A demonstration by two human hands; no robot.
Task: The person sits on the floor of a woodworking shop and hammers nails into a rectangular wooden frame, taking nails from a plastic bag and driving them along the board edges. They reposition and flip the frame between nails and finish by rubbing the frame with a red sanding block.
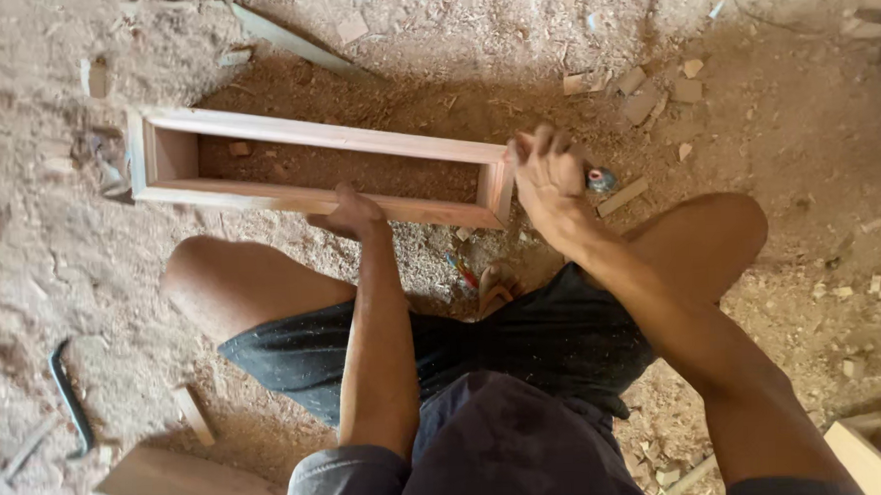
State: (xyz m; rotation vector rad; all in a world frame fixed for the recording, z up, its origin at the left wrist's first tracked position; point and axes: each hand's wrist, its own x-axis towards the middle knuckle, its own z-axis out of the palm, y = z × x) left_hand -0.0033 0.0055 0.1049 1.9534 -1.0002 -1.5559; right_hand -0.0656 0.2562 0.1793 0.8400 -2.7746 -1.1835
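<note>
- Fingers of the right hand (pixel 547 175) were clenched round a small tool (pixel 600 180) with a bluish tip, blurred, held just off the right end of the frame (pixel 310 135).
- Left hand (pixel 350 214) pressed down on the frame's near rail about midway along, fingers curled over the edge; whether it truly gripped or merely bore down, I could not tell.
- Frame lay flat on the sawdust floor (pixel 31 262), long axis running left to right, its right end tilted slightly toward the person.
- Right hand was the nearer to that right-end corner, almost touching it; left hand sat well to the left of it along the same rail.
- Knees (pixel 207 270) flanked the near side of the frame, and a sandalled foot (pixel 496 289) sat just below its right end.
- Wood offcuts (pixel 640 99) lay scattered beyond the frame's right end; a dark curved bar (pixel 70 397) lay well off below its left end.
- Another wooden box (pixel 872 447) showed far to the lower right of the frame, and a board (pixel 175 486) to the lower left.
- Nothing stood between the tool and the frame's corner.
</note>
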